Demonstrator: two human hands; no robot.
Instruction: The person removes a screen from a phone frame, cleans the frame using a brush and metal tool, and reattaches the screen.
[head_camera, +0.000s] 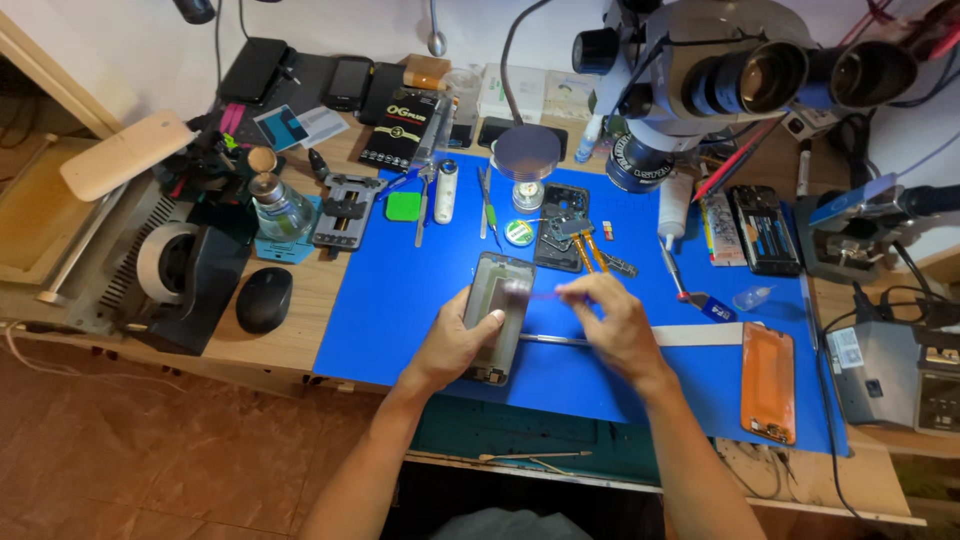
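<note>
Gripping a phone frame (497, 315) along its lower left edge, the left hand (455, 345) kept it tilted up just above the blue mat (400, 290) on the bench (290, 330). The right hand (610, 320) sat just right of the frame, its fingertips pinched together on what looked like a thin pinkish strip (545, 294) stretched toward the frame's upper edge, though the blur there made its nature hard to tell. Beneath both hands a slim metal rod (555, 340) lay flat on the mat. Beyond the right hand lay an opened dark phone body (560, 228) with orange flex cables (590, 252), and a small round green-and-white tin (519, 233) beside it. Well to the right of that hand an orange phone back (768, 382) rested face down. Far left of the left hand sat a black computer mouse (264, 298) and a tape dispenser (180, 270). A microscope (720, 70) hung above the far side of the bench.
</note>
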